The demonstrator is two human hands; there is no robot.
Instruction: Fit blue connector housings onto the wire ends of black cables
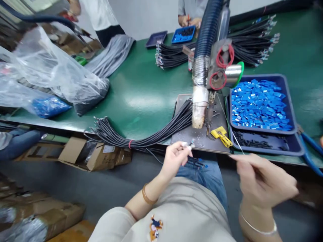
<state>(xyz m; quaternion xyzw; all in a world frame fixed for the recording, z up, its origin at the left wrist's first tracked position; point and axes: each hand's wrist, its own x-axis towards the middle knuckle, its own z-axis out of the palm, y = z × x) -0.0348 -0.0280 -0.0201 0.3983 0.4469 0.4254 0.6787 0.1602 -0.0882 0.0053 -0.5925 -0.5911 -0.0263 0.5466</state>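
On your far left, see-through plastic bags (50,67) lie on the green table (141,87), and cardboard boxes (75,151) sit under it. Next comes a bundle of black cables (151,134) held together by a red tie (130,144). I think it lies with its ends pointing at you so each one is easy to pick.

Your left hand (174,158) pinches a cable end (188,145) between thumb and fingers. It is just in front of the table edge, above your lap, and the rest of that cable hangs down by your knee. The end looks small and silvery with a bit of blue, and it points up at the dark plate (199,137), likely so it is close to the tool.

Over the plate hangs a ribbed hose (208,30) with a metal tool tip (209,114) beside it. A yellow tool (221,136) lies near the tip.

Further right, a blue tray (287,97) is full of little blue pieces (259,104), close by for quick grabbing. A thin wire (237,141) runs down toward your right hand (264,183). That hand floats low, fingers stretched out; I cannot tell if it pinches the wire
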